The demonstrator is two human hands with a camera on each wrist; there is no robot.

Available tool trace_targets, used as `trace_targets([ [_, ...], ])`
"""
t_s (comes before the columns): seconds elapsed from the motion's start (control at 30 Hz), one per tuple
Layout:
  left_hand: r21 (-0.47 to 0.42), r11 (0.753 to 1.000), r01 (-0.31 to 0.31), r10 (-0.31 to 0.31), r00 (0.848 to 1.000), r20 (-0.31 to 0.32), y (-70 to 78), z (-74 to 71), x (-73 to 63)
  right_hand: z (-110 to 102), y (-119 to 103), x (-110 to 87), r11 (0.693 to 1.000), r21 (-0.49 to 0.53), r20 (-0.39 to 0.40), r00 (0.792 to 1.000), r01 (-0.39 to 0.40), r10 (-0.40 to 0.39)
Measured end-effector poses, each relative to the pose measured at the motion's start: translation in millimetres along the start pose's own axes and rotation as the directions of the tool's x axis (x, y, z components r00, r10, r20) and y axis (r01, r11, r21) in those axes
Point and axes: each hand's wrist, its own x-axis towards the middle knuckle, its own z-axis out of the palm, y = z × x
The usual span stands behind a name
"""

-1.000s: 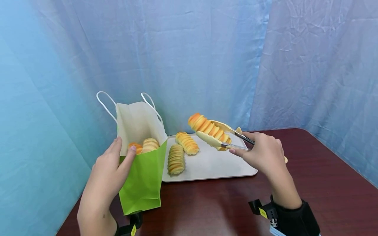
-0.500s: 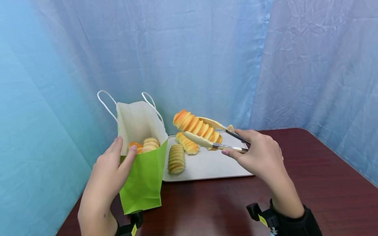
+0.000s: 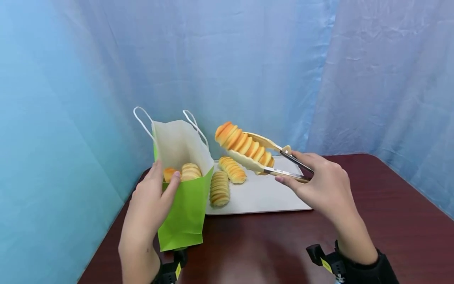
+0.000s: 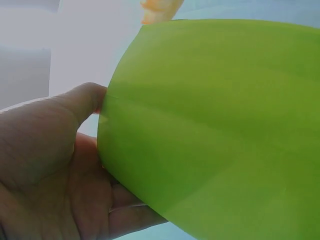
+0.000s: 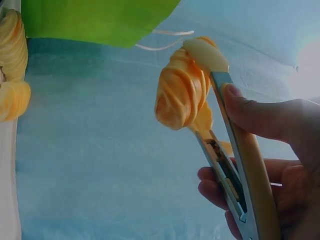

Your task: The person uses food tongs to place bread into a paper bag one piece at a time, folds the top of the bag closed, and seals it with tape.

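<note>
In the head view my left hand (image 3: pixel 150 209) grips the side edge of an upright green paper bag (image 3: pixel 186 213), thumb at its rim. The bag has a white inside and white handles; ridged bread rolls (image 3: pixel 190 171) show in its mouth. My right hand (image 3: pixel 324 187) squeezes a pair of tongs (image 3: pixel 289 156) with cream tips and metal arms. Clamped between the tips, a ridged, orange-topped bread roll (image 3: pixel 239 141) hangs tilted above the tray, right of the bag. The left wrist view shows my fingers (image 4: pixel 132 217) behind the bag's edge.
Two more ridged rolls, one pale (image 3: pixel 220 188) and one yellower (image 3: pixel 232 169), lie on the left part of a white tray (image 3: pixel 262 197). The tray rests on a dark red-brown table (image 3: pixel 255 240). Blue curtains (image 3: pixel 248 67) hang behind and at the sides.
My right hand has brought the tongs and their roll leftward and up, nearer the bag. The head view has turned slightly left, shifting everything rightward. My left hand keeps its place on the bag.
</note>
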Motion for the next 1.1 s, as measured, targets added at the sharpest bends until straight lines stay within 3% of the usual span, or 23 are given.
trace_targets([
  [0.3, -0.020, 0.999, 0.047, -0.048, 0.999, -0.026, 18.6, 8.0, 5.0, -3.2, -10.8, 6.3, 0.988, 0.004, -0.109, 0.982, 0.156, -0.154],
  [0.53, -0.072, 0.997, 0.004, -0.010, 0.996, -0.088, 23.8, 14.7, 7.2, -2.5, -26.0, 8.3, 0.982, 0.030, -0.160, 0.971, 0.185, -0.178],
  [0.77, -0.093, 0.996, 0.000, -0.013, 0.990, -0.140, 29.3, 18.6, 10.4, 1.9, -38.4, 12.7, 0.974, 0.022, -0.183, 0.959, 0.224, -0.217],
  [0.93, -0.120, 0.993, 0.014, -0.038, 0.979, -0.201, 38.7, 23.9, 15.6, 4.0, -45.2, 18.1, 0.969, -0.020, -0.188, 0.951, 0.245, -0.245],
  [1.1, -0.155, 0.987, 0.040, -0.081, 0.958, -0.274, 44.8, 30.1, 20.1, 6.6, -53.2, 26.9, 0.965, -0.070, -0.170, 0.951, 0.251, -0.259],
])
